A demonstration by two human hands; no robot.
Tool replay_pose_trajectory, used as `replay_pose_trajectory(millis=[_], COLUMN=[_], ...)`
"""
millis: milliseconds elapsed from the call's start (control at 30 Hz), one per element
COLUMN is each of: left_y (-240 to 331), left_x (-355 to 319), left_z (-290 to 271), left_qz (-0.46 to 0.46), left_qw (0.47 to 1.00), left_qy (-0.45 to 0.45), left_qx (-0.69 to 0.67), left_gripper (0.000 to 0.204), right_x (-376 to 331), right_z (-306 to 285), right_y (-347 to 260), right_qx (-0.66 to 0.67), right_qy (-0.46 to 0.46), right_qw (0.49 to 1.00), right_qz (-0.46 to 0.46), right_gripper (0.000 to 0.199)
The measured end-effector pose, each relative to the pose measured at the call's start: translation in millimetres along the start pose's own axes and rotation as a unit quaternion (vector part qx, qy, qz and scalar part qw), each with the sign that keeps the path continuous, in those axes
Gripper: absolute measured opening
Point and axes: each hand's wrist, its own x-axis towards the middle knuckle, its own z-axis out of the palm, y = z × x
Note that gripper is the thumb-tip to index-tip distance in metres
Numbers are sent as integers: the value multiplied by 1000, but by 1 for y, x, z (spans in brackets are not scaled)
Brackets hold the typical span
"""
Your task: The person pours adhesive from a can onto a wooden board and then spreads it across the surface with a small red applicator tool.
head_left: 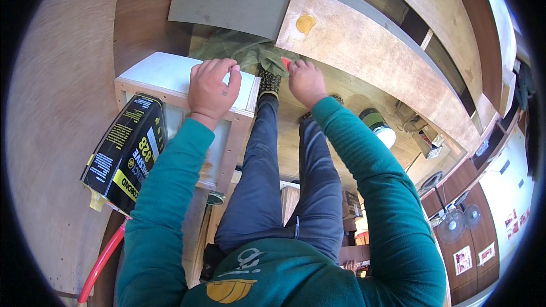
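Note:
My left hand (212,86) rests palm down on the white top of a small wooden box frame (170,77), fingers curled over its far edge. My right hand (305,81) is closed around a small red object (286,63), near the lower edge of a long plywood board (369,51). That board has a yellow glue blob (305,23) near its end. A crumpled green cloth (239,51) lies between and beyond both hands. My legs in dark trousers stretch out below.
A black and yellow adhesive bag (128,150) leans against the box frame. A red hose (102,261) runs at lower left. A green-and-white can (378,125) sits on the plywood floor at right. Fans (455,222) and wooden shelving stand at far right.

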Motion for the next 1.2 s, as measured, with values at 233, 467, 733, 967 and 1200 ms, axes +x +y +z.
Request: replay_pose_trajectory(millis=[233,467,733,967,1200], left_y=[0,0,-1,-3,-4], left_x=[-1,0,0,0,-1], left_z=[-2,-1,-1,1,0], left_qz=[-6,-4,-3,-3,-8], left_qw=[1000,1000,1000,1000,1000], left_qy=[6,10,10,11,13], left_qx=[-7,-15,-13,-13,-11], left_gripper=[9,9,8,9,9], right_x=[7,47,49,42,24], right_z=[-22,-41,-17,-9,-39], right_y=[4,40,-16,-56,2], right_qx=[210,65,-5,142,278], right_qy=[118,141,46,27,168], right_qw=[968,986,998,990,939], right_qz=[75,66,37,10,114], right_gripper=[25,21,24,25,24])
